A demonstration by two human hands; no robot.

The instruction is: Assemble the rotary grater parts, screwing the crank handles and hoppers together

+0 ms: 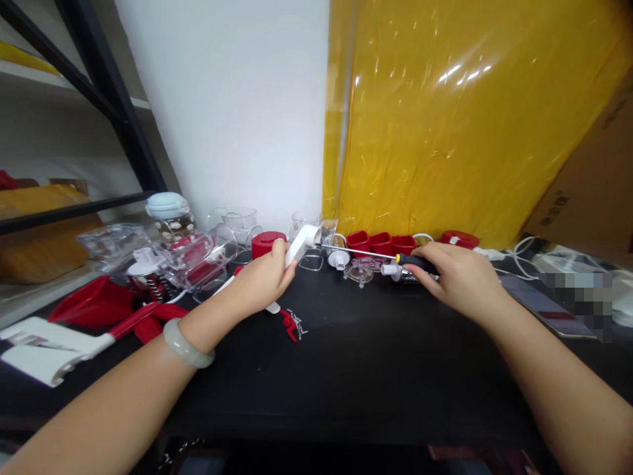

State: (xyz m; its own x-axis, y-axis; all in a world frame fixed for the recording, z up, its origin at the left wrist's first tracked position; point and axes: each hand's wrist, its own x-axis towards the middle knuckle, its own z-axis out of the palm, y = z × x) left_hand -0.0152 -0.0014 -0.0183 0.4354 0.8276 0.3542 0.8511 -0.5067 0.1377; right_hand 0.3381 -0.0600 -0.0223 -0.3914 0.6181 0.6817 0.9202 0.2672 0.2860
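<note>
My left hand (pixel 264 277) is closed around a white plastic part (pixel 302 244) with a rounded, hollow end, held above the black table. In my right hand (pixel 452 274) is a screwdriver (pixel 359 252) with a black and yellow handle, gripped with its long shaft pointing left. Its tip reaches the side of the white part near the rounded end; whether it sits in a screw I cannot tell. Below my left hand, several small screws (pixel 298 324) and small red pieces (pixel 288 324) lie on the table (pixel 376 369).
Clear plastic housings (pixel 217 254) and red parts (pixel 93 303) crowd the left side. Red cups (pixel 380 244) and a white-ended spiral part (pixel 339 259) line the back. A phone-like slab (pixel 548 307) lies right; a white slicer-like piece (pixel 44 346) sits front left.
</note>
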